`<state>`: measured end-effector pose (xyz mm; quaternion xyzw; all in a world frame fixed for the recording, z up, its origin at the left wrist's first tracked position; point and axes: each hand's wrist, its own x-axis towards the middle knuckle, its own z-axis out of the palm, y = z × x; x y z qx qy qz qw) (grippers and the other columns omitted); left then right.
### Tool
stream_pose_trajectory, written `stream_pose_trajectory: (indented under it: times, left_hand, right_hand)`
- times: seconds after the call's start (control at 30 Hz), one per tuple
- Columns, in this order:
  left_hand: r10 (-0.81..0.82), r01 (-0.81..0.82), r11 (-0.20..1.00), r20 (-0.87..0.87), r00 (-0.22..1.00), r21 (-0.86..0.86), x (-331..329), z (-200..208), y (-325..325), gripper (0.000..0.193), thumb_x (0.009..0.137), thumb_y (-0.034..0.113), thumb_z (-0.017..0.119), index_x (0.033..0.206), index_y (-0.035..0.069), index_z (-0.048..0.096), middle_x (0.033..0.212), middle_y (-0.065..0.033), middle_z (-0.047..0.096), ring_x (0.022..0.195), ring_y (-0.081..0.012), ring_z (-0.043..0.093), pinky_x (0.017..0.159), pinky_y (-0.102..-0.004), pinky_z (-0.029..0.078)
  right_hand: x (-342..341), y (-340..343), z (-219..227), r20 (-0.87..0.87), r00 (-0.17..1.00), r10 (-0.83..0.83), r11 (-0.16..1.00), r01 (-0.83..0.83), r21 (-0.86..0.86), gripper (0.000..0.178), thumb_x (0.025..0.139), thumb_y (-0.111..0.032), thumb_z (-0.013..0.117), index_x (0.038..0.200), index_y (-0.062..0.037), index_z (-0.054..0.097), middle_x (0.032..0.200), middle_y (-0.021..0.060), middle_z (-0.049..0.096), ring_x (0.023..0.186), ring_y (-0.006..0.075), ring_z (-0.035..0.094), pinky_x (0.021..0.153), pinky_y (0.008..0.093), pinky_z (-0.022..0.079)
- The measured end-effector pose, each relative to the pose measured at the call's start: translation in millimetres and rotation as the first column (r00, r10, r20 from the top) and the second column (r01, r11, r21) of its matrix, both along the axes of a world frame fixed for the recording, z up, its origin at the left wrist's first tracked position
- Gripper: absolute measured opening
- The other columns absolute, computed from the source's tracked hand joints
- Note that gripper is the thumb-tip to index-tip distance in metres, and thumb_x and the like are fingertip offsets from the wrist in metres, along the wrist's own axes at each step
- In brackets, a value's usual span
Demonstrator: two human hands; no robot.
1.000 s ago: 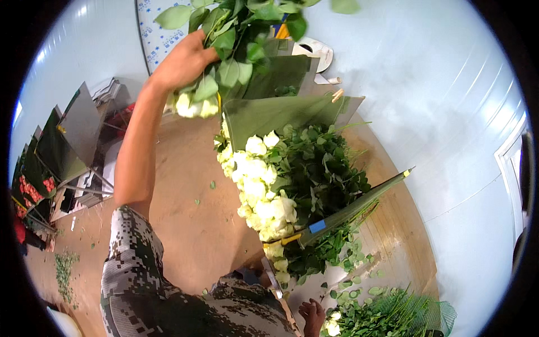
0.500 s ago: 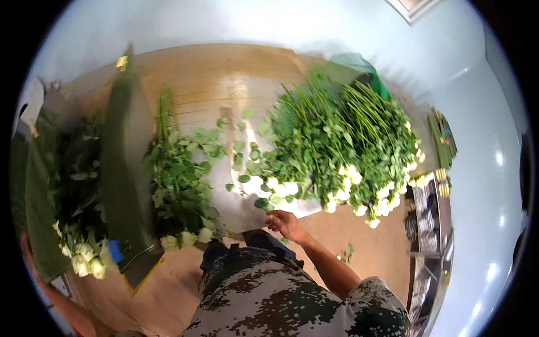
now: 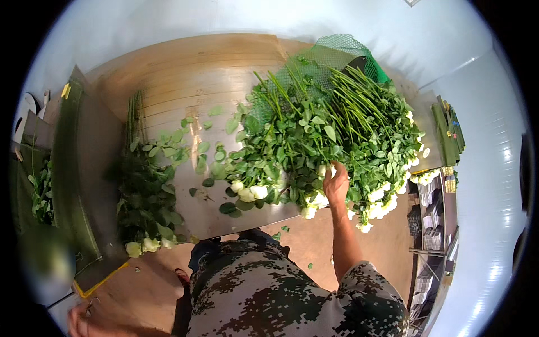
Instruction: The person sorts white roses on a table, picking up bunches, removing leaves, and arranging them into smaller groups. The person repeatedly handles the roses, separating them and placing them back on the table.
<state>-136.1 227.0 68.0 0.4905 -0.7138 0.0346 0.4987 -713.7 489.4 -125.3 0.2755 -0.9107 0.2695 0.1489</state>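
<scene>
A large heap of white roses [image 3: 314, 200] with long green leafy stems lies at the right of the metal-topped table, heads toward me. My right hand [image 3: 336, 184] is in the front of this heap, its fingers closed around a white rose just below the bloom. My left hand [image 3: 81, 321] is low at the far left, smeared by motion, so its fingers cannot be read. Above it is a blurred pale and green shape [image 3: 48, 264] that I cannot make out. A smaller bunch of white roses [image 3: 150, 245] rests on the table's left part.
Green netting [image 3: 342, 48] covers the heap's back. Loose leaves [image 3: 218, 170] are scattered mid-table. A tall green-covered divider [image 3: 76, 168] stands at the left, with more stems beyond. Shelves of stacked material [image 3: 431, 213] stand at the right. Bits of leaf lie on the floor.
My right hand has moved from the table's front edge up and right into the rose heap. My left hand has pulled back from the roses beyond the divider. The view has shifted.
</scene>
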Motion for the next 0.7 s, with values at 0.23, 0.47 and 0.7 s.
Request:
stream_pose_trajectory:
  times: [0.23, 0.47, 0.7]
  left_hand:
    - [-0.432, 0.736, 0.231, -0.611, 0.663, 0.636, -296.7, -111.6, 64.2, 0.036, 0.087, 0.006, 0.052, 0.122, 0.005, 0.049, 0.108, -0.0074, 0.055, 0.090, -0.0165, 0.056, 0.077, -0.0301, 0.049]
    - [-0.650, 0.651, -0.028, -0.508, 0.565, 0.759, -337.0, -132.5, 98.4, 0.037, 0.087, 0.012, 0.055, 0.123, 0.004, 0.049, 0.106, -0.0091, 0.059, 0.075, -0.0141, 0.056, 0.068, -0.0290, 0.047]
    - [-0.525, 0.628, -0.178, -0.613, 0.591, 0.758, -351.7, -148.1, 90.4, 0.032, 0.090, 0.017, 0.055, 0.118, 0.002, 0.051, 0.095, -0.0066, 0.061, 0.077, -0.0134, 0.057, 0.070, -0.0283, 0.046]
  right_hand:
    - [-75.7, -20.2, -10.7, 0.321, 0.945, -0.067, 0.910, -0.074, 0.409, 0.044, 0.081, -0.037, 0.061, 0.110, -0.0047, 0.055, 0.100, 0.0229, 0.061, 0.093, 0.0401, 0.059, 0.078, 0.0479, 0.048]
    - [-102.6, -4.2, -33.1, 0.242, 0.969, 0.056, 0.973, -0.107, 0.205, 0.026, 0.080, -0.027, 0.060, 0.083, -0.0010, 0.063, 0.082, 0.0214, 0.063, 0.077, 0.0403, 0.059, 0.068, 0.0458, 0.047]
    - [-69.2, -6.6, 22.0, 0.165, 0.977, -0.137, 0.970, 0.098, 0.225, 0.026, 0.082, -0.025, 0.062, 0.102, -0.0101, 0.067, 0.089, 0.0181, 0.065, 0.076, 0.0360, 0.063, 0.068, 0.0426, 0.051]
